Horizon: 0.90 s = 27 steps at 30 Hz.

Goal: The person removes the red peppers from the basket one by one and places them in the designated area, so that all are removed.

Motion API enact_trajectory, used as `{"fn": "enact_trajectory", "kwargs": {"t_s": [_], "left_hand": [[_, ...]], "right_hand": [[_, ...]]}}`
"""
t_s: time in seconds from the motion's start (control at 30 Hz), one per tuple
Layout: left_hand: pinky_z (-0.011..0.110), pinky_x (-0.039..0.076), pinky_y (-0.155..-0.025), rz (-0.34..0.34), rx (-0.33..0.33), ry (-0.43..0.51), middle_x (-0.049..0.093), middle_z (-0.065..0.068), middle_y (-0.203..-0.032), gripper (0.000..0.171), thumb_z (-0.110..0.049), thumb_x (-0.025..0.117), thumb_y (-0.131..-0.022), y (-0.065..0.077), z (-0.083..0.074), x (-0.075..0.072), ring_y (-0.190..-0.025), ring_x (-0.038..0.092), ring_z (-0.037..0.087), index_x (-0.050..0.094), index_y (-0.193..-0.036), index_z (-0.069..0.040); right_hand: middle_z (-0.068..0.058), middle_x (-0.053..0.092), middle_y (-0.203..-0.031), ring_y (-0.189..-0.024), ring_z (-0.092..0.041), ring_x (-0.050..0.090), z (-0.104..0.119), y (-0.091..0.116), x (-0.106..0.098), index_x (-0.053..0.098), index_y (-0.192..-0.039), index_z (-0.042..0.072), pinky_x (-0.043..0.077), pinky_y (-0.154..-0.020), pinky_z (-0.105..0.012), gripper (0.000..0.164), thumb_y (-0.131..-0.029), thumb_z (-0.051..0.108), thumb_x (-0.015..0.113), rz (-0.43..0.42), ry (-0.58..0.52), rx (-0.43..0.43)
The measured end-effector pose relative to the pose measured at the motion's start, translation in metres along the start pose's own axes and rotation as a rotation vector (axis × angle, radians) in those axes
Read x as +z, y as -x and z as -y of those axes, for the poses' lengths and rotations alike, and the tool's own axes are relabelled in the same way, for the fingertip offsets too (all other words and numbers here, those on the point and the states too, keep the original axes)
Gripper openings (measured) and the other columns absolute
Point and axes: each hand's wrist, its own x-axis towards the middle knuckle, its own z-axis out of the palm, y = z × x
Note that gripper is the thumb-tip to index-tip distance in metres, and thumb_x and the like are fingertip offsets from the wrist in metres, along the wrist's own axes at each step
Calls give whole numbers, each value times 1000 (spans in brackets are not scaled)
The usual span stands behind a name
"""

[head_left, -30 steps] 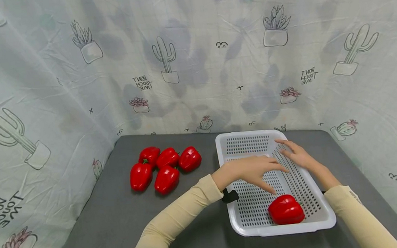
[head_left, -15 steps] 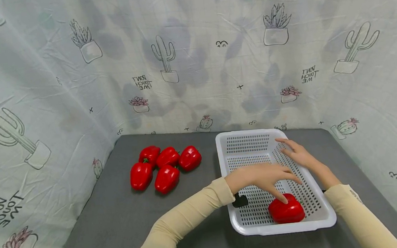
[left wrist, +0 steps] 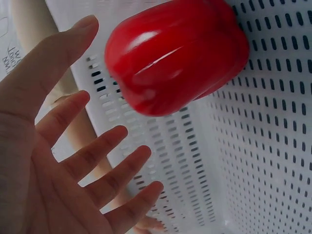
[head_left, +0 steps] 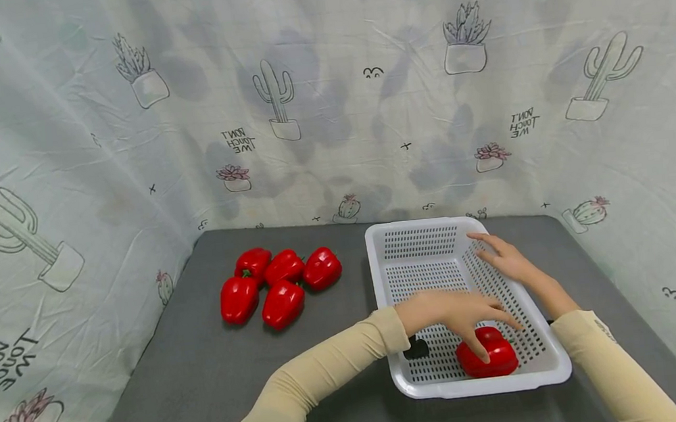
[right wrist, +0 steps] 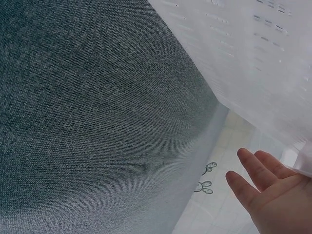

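One red bell pepper [head_left: 501,357] lies near the front of a white perforated plastic basket [head_left: 453,390]. My left hand [head_left: 454,312] hovers over this pepper, thumb and fingers spread; in the head view the thumb overlaps it. The left wrist view shows a gap between the fingers and the pepper's glossy side, so nothing is held. At the basket's right rim is my right hand [head_left: 506,261], its fingers extended over the edge. From the right wrist camera the fingers [right wrist: 253,168] appear loosely straight beside the basket's outer wall. Whether they bear on the rim is hard to tell.
Several more red bell peppers [head_left: 284,304] lie grouped on the grey tabletop [head_left: 196,388], left of the basket. A pale curtain [head_left: 340,102] printed with cactus drawings surrounds the back and sides of the table.
My left hand has moved right and toward the front of the basket, coming down over the pepper there. The right hand, basket and peppers stay in place; the head view shifts slightly.
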Motion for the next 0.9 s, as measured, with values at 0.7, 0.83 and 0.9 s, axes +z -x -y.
{"fn": "enact_trajectory", "kwargs": {"t_s": [0.7, 0.83, 0.9], "left_hand": [[12, 42, -87, 95, -89, 136, 37, -13, -134, 73, -37, 72, -78, -7, -6, 18, -112, 39, -1, 35, -140, -39], [13, 43, -87, 96, -87, 136, 38, -13, -133, 74, -38, 72, -77, -9, -5, 21, -111, 40, 0, 34, -140, -39], [14, 43, -87, 101, -89, 127, 39, -13, -132, 73, -39, 72, -77, -11, -6, 22, -110, 41, 0, 34, -140, -40]], "right_hand": [[-29, 26, -145, -130, -51, 23, -3, -2, 1, 33, -142, 6, 20, -98, -68, 47, -99, 24, 41, 5, 20, 8], [-29, 26, -145, -130, -51, 22, -3, -1, 1, 33, -142, 6, 19, -98, -69, 47, -99, 24, 41, 7, 21, 9], [-29, 26, -145, -130, -51, 22, -3, -1, 1, 33, -142, 6, 19, -98, -69, 47, -99, 24, 41, 6, 19, 10]]}}
